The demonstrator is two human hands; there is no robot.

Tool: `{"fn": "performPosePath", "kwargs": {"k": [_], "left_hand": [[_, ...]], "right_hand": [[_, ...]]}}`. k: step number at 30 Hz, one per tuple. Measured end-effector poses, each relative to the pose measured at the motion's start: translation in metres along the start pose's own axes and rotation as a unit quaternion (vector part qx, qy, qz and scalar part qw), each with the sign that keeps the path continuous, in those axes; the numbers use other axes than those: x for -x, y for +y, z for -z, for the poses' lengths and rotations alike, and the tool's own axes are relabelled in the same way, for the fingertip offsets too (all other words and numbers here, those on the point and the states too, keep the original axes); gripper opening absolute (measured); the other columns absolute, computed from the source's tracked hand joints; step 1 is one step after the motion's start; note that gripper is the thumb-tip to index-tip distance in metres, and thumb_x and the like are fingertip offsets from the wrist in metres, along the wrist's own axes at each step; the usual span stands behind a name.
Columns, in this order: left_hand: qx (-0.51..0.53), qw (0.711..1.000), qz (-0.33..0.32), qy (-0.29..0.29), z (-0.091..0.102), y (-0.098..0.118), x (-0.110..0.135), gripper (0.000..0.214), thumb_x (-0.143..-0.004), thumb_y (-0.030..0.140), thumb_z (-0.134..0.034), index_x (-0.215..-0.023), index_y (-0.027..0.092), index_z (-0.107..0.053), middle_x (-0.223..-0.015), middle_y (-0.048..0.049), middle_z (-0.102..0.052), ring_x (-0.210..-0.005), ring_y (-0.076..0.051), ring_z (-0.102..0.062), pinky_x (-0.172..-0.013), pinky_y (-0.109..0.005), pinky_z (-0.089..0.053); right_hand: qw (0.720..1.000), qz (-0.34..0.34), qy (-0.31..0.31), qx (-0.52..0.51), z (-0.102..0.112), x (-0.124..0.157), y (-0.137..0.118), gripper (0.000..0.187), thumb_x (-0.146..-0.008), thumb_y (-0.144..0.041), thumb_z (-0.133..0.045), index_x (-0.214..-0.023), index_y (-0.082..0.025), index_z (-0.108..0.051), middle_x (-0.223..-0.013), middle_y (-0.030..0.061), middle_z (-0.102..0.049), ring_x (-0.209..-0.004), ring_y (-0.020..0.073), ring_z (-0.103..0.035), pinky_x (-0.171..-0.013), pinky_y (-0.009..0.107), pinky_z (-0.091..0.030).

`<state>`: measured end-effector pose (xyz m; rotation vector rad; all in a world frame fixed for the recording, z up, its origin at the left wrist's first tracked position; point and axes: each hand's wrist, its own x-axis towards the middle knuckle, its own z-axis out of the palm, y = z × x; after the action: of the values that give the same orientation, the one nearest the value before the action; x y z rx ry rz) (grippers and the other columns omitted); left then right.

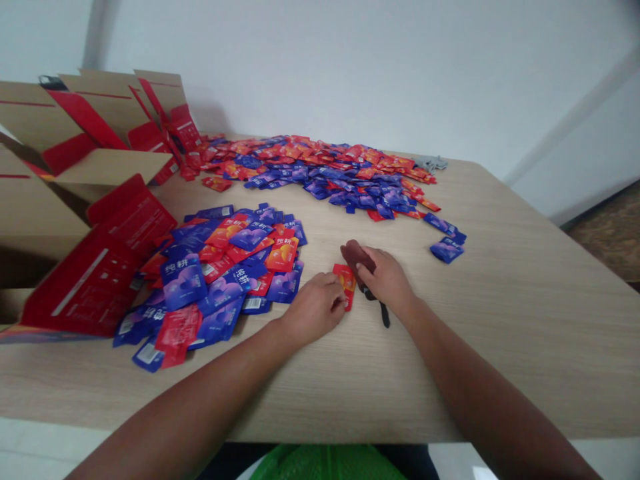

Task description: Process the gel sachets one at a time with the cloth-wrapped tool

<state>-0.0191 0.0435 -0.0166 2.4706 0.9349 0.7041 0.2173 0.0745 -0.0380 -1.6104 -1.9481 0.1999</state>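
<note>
My left hand [316, 305] is closed, pinching a small red packet [345, 280] that rests on the wooden table [500, 320]. My right hand [383, 277] is curled around a dark tool with a black handle [384, 315] that sticks out below the palm; a brownish rounded part shows above the fingers. Both hands meet at the table's middle. A pile of blue and red packets [230, 267] lies just left of my left hand.
A long spread of blue and red packets [340, 173] lies along the far side. Two blue packets [447, 250] sit apart at the right. Open cardboard boxes with red flaps [90, 200] stand at the left. Something green [325, 463] shows below the table's near edge.
</note>
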Motion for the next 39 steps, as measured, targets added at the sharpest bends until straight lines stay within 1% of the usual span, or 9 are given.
{"fn": "performPosePath", "kwargs": {"k": [3, 6, 8, 12, 14, 18, 24, 32, 39], "left_hand": [[-0.004, 1.0, -0.003, 0.003, -0.001, -0.001, 0.0, 0.014, -0.09, 0.01, -0.068, -0.08, 0.02, -0.066, -0.093, -0.0061, -0.068, -0.095, -0.023, -0.065, -0.086, -0.036, -0.051], [0.001, 1.0, -0.004, 0.003, -0.002, -0.003, 0.0, 0.013, -0.09, 0.01, -0.068, -0.081, 0.02, -0.066, -0.094, -0.0059, -0.069, -0.096, -0.023, -0.065, -0.088, -0.036, -0.051], [0.012, 1.0, -0.004, 0.0, -0.002, -0.003, 0.0, 0.013, -0.088, 0.009, -0.068, -0.082, 0.021, -0.068, -0.094, -0.0054, -0.07, -0.097, -0.023, -0.066, -0.089, -0.036, -0.052], [0.017, 1.0, 0.015, 0.002, -0.004, -0.003, 0.0, 0.015, -0.085, 0.006, -0.068, -0.082, 0.021, -0.07, -0.09, -0.0049, -0.07, -0.094, -0.023, -0.066, -0.09, -0.037, -0.053], [0.015, 1.0, 0.016, 0.003, -0.005, -0.003, 0.0, 0.016, -0.085, 0.006, -0.067, -0.082, 0.021, -0.07, -0.091, -0.0051, -0.07, -0.094, -0.023, -0.066, -0.092, -0.037, -0.053], [0.017, 1.0, 0.014, 0.004, -0.005, -0.003, 0.0, 0.015, -0.086, 0.007, -0.068, -0.083, 0.021, -0.07, -0.092, -0.0052, -0.07, -0.095, -0.023, -0.065, -0.091, -0.037, -0.053], [0.013, 1.0, 0.003, 0.001, -0.004, -0.004, 0.0, 0.014, -0.086, 0.007, -0.067, -0.084, 0.021, -0.067, -0.093, -0.0049, -0.07, -0.095, -0.023, -0.064, -0.089, -0.037, -0.051], [0.006, 1.0, -0.003, 0.0, 0.0, -0.001, -0.001, 0.013, -0.088, 0.009, -0.067, -0.083, 0.021, -0.065, -0.091, -0.0044, -0.069, -0.093, -0.023, -0.063, -0.084, -0.036, -0.049], [-0.001, 1.0, -0.007, -0.001, 0.0, -0.001, 0.0, 0.013, -0.09, 0.01, -0.065, -0.083, 0.021, -0.065, -0.091, -0.0051, -0.068, -0.093, -0.023, -0.063, -0.087, -0.037, -0.05]], "right_hand": [[0.999, 0.015, 0.036, -0.019, 0.003, 0.001, -0.004, 0.046, -0.094, -0.027, -0.062, -0.139, -0.02, -0.068, -0.129, 0.0146, -0.076, -0.117, 0.0347, -0.07, -0.106, 0.053, -0.055], [0.994, 0.062, 0.062, -0.062, 0.005, 0.004, -0.012, 0.044, -0.094, -0.025, -0.062, -0.138, -0.023, -0.068, -0.129, 0.012, -0.076, -0.116, 0.0324, -0.07, -0.105, 0.051, -0.056], [0.989, 0.111, 0.039, -0.092, 0.006, 0.005, -0.018, 0.046, -0.093, -0.024, -0.063, -0.14, -0.026, -0.067, -0.132, 0.0098, -0.075, -0.119, 0.0308, -0.07, -0.107, 0.05, -0.055], [0.977, 0.169, -0.063, -0.112, 0.005, 0.006, -0.027, 0.055, -0.092, -0.019, -0.063, -0.146, -0.028, -0.063, -0.137, 0.0078, -0.074, -0.124, 0.0296, -0.068, -0.109, 0.049, -0.054], [0.977, 0.163, -0.082, -0.108, 0.005, 0.006, -0.029, 0.054, -0.093, -0.019, -0.063, -0.146, -0.027, -0.063, -0.137, 0.0076, -0.074, -0.122, 0.0295, -0.068, -0.108, 0.048, -0.053], [0.982, 0.141, -0.08, -0.095, 0.004, 0.004, -0.028, 0.051, -0.095, -0.021, -0.064, -0.145, -0.026, -0.064, -0.134, 0.0088, -0.075, -0.121, 0.0299, -0.068, -0.107, 0.048, -0.052], [0.99, 0.1, -0.061, -0.078, -0.001, 0.003, -0.019, 0.054, -0.095, -0.025, -0.065, -0.149, -0.025, -0.062, -0.137, 0.0104, -0.074, -0.122, 0.0303, -0.068, -0.109, 0.048, -0.052], [0.997, 0.051, -0.036, -0.05, -0.002, 0.0, -0.012, 0.046, -0.096, -0.028, -0.064, -0.142, -0.025, -0.067, -0.129, 0.0097, -0.077, -0.115, 0.0306, -0.07, -0.104, 0.046, -0.054], [1.0, 0.007, -0.015, -0.013, 0.003, -0.002, -0.006, 0.044, -0.094, -0.027, -0.064, -0.137, -0.022, -0.069, -0.125, 0.012, -0.077, -0.115, 0.0315, -0.071, -0.103, 0.046, -0.054]]}}
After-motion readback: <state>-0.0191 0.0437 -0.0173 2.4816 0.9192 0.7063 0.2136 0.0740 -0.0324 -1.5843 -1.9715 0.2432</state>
